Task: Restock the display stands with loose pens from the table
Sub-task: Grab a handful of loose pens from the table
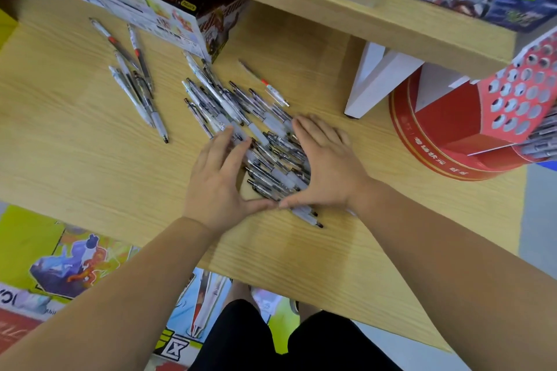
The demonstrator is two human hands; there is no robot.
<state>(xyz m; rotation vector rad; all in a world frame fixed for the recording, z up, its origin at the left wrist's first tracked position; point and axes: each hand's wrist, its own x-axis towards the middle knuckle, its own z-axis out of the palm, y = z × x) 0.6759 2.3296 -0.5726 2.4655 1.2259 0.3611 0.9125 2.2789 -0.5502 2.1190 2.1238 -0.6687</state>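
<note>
Big "X" on lower packaging (pixel 177 348); Chinese characters on red stand (pixel 434 144), unreadable.

Head camera looks steeply down at nearby table (pixel 90 159).

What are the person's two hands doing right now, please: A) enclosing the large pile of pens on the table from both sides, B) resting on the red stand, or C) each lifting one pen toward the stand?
A: the left hand and right hand sit on either side of the pile of pens on the table, thumbs nearly meeting.
</note>
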